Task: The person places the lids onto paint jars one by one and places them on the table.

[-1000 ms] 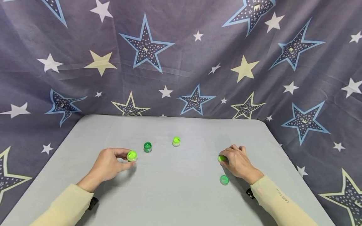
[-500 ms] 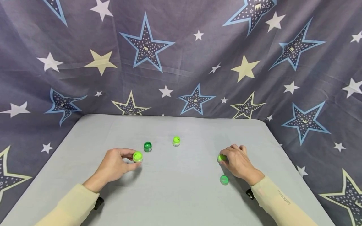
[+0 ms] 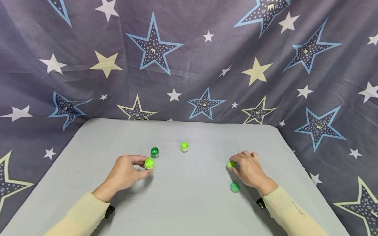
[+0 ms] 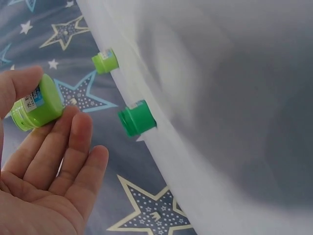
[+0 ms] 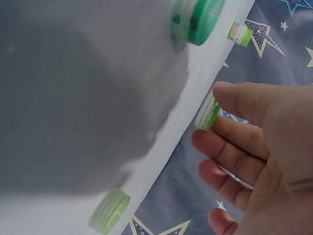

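Green lid (image 3: pixel 234 187) lies nearest on the grey desk (image 3: pixel 189 209), just short of the right hand (image 3: pixel 251 170), whose fingers (image 5: pixel 242 134) pinch a lime lid (image 5: pixel 209 115). Level with that lid, well apart to its left, the left hand (image 3: pixel 125 172) grips a lime jar (image 3: pixel 149 164) — mouth up, between thumb and fingers — near a dark-green jar (image 3: pixel 155 152) standing a little farther off. Beyond, midway between the hands, sits a second lime jar (image 3: pixel 184 147); a star-print curtain (image 3: pixel 189 19) hangs behind.

The held jar (image 4: pixel 46 104) and lid (image 5: pixel 210 115) are lime. Blue-edged, white and yellow stars (image 3: pixel 107 64) dot the purple-grey curtain (image 3: pixel 189 19).
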Motion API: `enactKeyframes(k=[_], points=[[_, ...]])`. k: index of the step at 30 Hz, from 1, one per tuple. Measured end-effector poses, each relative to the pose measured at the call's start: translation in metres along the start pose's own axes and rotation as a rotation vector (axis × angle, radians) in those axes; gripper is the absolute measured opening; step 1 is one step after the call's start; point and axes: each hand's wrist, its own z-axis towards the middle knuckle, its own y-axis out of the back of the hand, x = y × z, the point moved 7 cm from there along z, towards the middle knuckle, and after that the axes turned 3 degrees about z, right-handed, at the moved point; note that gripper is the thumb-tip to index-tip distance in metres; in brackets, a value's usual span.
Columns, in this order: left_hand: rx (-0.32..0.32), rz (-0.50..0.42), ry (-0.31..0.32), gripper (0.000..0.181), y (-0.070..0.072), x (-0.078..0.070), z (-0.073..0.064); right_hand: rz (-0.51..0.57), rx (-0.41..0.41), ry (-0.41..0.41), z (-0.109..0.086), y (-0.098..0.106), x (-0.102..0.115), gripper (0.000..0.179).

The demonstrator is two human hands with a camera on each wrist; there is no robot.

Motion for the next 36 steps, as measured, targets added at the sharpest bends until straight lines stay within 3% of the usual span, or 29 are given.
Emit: enactKeyframes(k=[36], points=[[0.046,-0.080,0.011,0.030,-0.039,-0.039,-0.004,0.049,-0.025,0.031,0.001,0.009,0.026,0.027]])
